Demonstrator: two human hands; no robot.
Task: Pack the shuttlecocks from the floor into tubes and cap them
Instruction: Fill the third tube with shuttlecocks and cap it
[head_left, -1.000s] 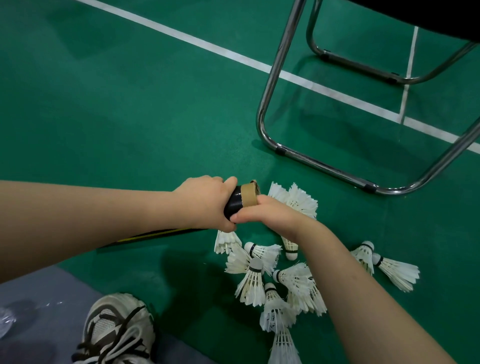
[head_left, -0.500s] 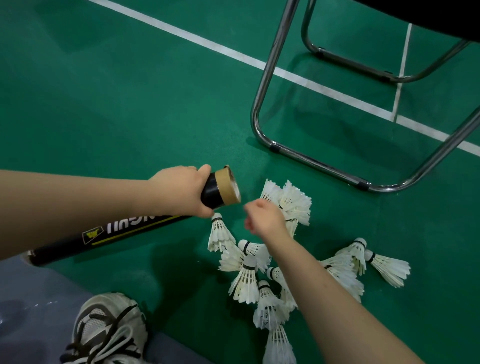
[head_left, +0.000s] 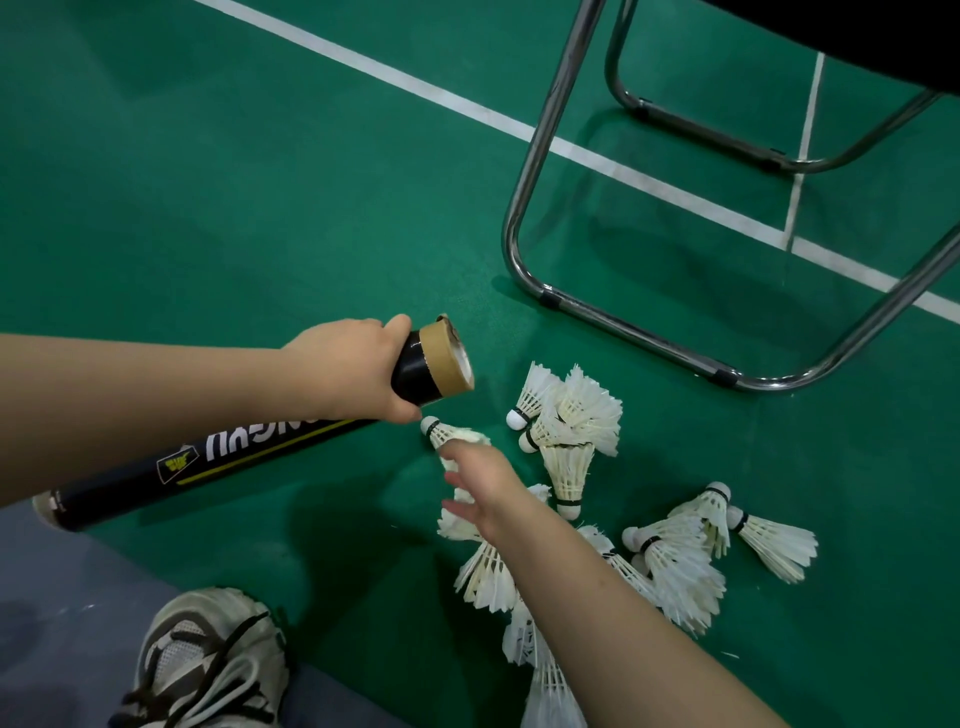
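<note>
My left hand (head_left: 347, 368) grips a long black shuttlecock tube (head_left: 218, 453) near its open mouth, which is bound with brown tape (head_left: 445, 364) and points right. Just below the mouth, my right hand (head_left: 480, 480) is closed on a white feather shuttlecock (head_left: 448, 432), cork end toward the tube. Several more shuttlecocks (head_left: 571, 415) lie scattered on the green floor to the right and below, some hidden under my right forearm.
A chrome folding chair frame (head_left: 524, 223) stands on the floor at the upper right, close behind the shuttlecock pile. White court lines (head_left: 467, 111) cross the green floor. My sneaker (head_left: 208, 660) rests on a grey mat (head_left: 47, 597) at bottom left.
My right hand left the tube mouth, dropped to the pile and picked up a shuttlecock. The left hand pulled the tube leftward and tilted it, so its length shows.
</note>
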